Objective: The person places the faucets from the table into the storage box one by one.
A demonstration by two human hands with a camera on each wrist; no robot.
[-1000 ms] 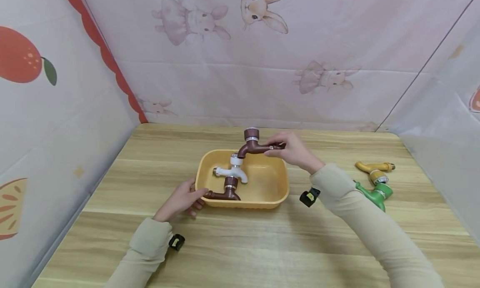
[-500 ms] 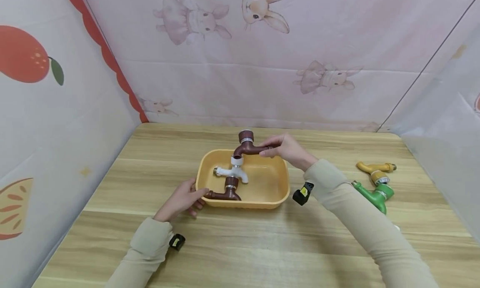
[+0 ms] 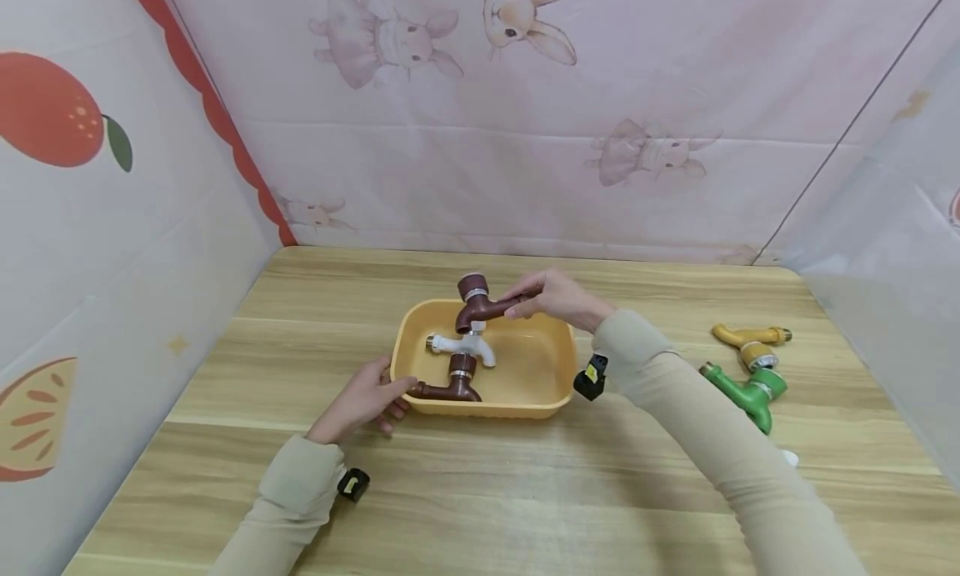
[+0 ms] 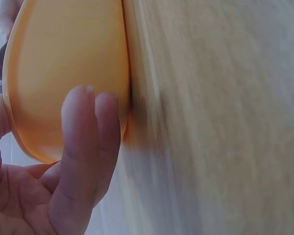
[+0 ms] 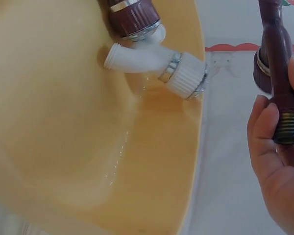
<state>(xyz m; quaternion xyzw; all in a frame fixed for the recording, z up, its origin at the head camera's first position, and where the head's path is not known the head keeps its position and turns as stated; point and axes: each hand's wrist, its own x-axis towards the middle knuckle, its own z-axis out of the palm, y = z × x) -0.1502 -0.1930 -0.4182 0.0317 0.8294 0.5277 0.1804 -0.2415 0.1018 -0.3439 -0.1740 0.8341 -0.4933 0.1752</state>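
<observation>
My right hand [image 3: 558, 299] pinches a dark brown faucet [image 3: 480, 311] by its threaded end, holding it above the back rim of a yellow plastic basin [image 3: 517, 410]. In the right wrist view, the brass-coloured threads [image 5: 290, 128] stick out past the fingers. Inside the basin, toward its left, lie a white faucet [image 3: 448, 343] and a second brown faucet [image 3: 459, 388]. The held faucet's spout overlaps the white one's knob in the head view. My left hand [image 3: 366, 398] grips the basin's front left corner, thumb at the rim and fingers against the outer wall [image 4: 63, 58].
On the right side of the wooden table [image 3: 480, 501] lie a yellow faucet [image 3: 752, 338] and a green faucet [image 3: 750, 397]. A small white piece [image 3: 791, 458] shows beside the right sleeve. Printed cloth walls [image 3: 480, 184] stand behind and at both sides.
My right hand has carried the brown faucet left and slightly down, over the back left of the basin. The left hand and the basin have stayed in place.
</observation>
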